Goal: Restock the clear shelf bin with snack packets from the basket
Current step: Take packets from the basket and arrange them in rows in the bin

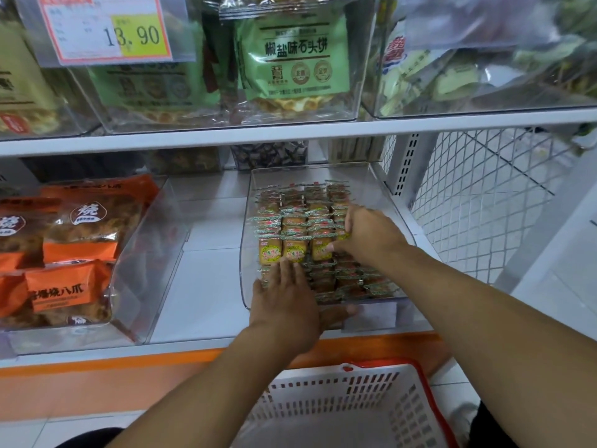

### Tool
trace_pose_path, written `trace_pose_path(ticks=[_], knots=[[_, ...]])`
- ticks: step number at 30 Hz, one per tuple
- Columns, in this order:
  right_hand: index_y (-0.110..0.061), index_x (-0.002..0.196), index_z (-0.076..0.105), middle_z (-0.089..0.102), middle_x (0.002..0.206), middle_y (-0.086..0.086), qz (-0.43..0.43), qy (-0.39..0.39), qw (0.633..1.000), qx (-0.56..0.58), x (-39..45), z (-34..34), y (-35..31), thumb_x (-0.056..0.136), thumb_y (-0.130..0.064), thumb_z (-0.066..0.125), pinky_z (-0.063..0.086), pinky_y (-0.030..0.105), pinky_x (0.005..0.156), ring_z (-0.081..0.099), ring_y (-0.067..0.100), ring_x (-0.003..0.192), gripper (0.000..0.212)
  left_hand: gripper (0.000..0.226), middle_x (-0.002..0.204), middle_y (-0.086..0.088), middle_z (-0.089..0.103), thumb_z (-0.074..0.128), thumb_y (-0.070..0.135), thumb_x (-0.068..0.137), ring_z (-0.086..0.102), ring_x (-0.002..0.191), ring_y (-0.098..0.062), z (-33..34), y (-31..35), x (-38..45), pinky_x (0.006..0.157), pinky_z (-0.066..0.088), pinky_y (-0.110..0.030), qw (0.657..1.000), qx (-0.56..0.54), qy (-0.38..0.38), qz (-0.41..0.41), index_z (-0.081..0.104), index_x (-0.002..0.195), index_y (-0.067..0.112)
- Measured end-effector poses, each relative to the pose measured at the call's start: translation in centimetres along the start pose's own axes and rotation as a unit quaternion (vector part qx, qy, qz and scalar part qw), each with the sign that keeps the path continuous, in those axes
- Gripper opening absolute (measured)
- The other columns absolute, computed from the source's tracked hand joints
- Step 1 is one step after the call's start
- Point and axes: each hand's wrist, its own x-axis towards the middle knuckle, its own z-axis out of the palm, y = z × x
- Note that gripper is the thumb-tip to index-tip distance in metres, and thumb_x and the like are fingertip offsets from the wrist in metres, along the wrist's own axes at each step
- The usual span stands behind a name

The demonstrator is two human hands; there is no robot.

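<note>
Left hand (284,302) flat on upright snack packets (295,252) rowed front-to-back in clear bin (247,253); right hand (368,234) pinches one.

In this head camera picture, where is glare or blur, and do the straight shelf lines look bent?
Head view: the shelf edge bows, wide-angle distortion; the clear bins above carry soft reflections that haze their contents; the price tag is blurred except for its large digits; the snack packets and both hands, left and right, look fairly sharp.
</note>
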Motion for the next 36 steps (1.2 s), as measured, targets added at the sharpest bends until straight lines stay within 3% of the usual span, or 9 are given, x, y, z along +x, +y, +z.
trace_pose_path(ticks=[11,15,17,20,26,31,36], knots=[[-0.016,0.089,0.049,0.056,0.086,0.003,0.028,-0.012,0.999,0.04,-0.3,-0.1,-0.5,0.07,-0.045,0.089,0.034,0.032,0.054,0.054,0.022,0.079,0.053,0.128,0.171,-0.013,-0.001,0.024,0.097,0.073,-0.002,0.158,-0.028,0.0,0.1,-0.2,0.127,0.012,-0.05,1.0,0.004,0.02,0.001,0.003,0.162,0.007],[-0.025,0.086,0.053,0.054,0.082,-0.011,-0.051,0.029,0.998,0.032,-0.8,0.5,-1.5,0.071,-0.043,0.088,0.034,0.03,0.057,0.055,0.015,0.077,0.042,0.125,0.17,-0.017,-0.002,0.024,0.094,0.077,-0.001,0.158,-0.03,-0.2,0.3,-0.7,0.127,0.011,-0.048,1.0,0.019,0.02,-0.004,0.002,0.161,0.004],[-0.03,0.097,0.061,0.059,0.094,-0.015,-0.115,0.041,0.992,0.015,-1.2,1.4,-2.3,0.075,-0.042,0.085,0.039,0.03,0.066,0.059,0.014,0.089,0.034,0.125,0.17,-0.016,-0.004,0.023,0.094,0.077,-0.004,0.158,-0.03,-0.3,0.3,-0.8,0.127,0.01,-0.048,1.0,0.02,0.01,-0.005,0.001,0.161,0.004],[-0.031,0.111,0.066,0.064,0.117,-0.006,-0.156,0.051,0.986,-0.021,-1.0,2.8,-2.9,0.081,-0.044,0.079,0.048,0.032,0.078,0.063,0.018,0.104,0.035,0.123,0.171,-0.013,-0.005,0.024,0.093,0.078,-0.006,0.158,-0.028,-0.4,0.3,-0.7,0.127,0.009,-0.049,1.0,0.018,0.0,-0.003,0.001,0.162,0.006],[-0.032,0.108,0.072,0.064,0.109,-0.006,-0.15,0.069,0.986,-0.004,0.0,3.0,-3.2,0.08,-0.04,0.081,0.036,0.027,0.068,0.062,0.017,0.096,0.03,0.128,0.171,-0.01,-0.01,0.022,0.096,0.072,-0.01,0.158,-0.026,-0.2,0.0,-0.3,0.127,0.009,-0.052,1.0,-0.002,-0.013,0.003,-0.005,0.162,0.009],[-0.033,0.105,0.069,0.066,0.109,-0.006,-0.156,0.074,0.984,-0.036,0.0,3.6,-3.3,0.079,-0.038,0.082,0.035,0.028,0.067,0.064,0.018,0.099,0.029,0.125,0.172,-0.009,-0.003,0.024,0.096,0.074,-0.005,0.158,-0.028,-0.2,-0.1,0.1,0.126,0.012,-0.054,1.0,-0.005,-0.015,0.008,0.0,0.162,0.01],[-0.032,0.112,0.06,0.065,0.106,-0.008,-0.158,0.091,0.983,-0.028,-0.4,4.0,-3.3,0.082,-0.033,0.082,0.036,0.028,0.064,0.054,0.013,0.079,0.038,0.122,0.171,-0.009,-0.002,0.025,0.094,0.076,-0.004,0.158,-0.029,-0.4,-0.1,0.0,0.125,0.013,-0.054,1.0,-0.011,-0.017,0.016,0.001,0.163,0.011]])
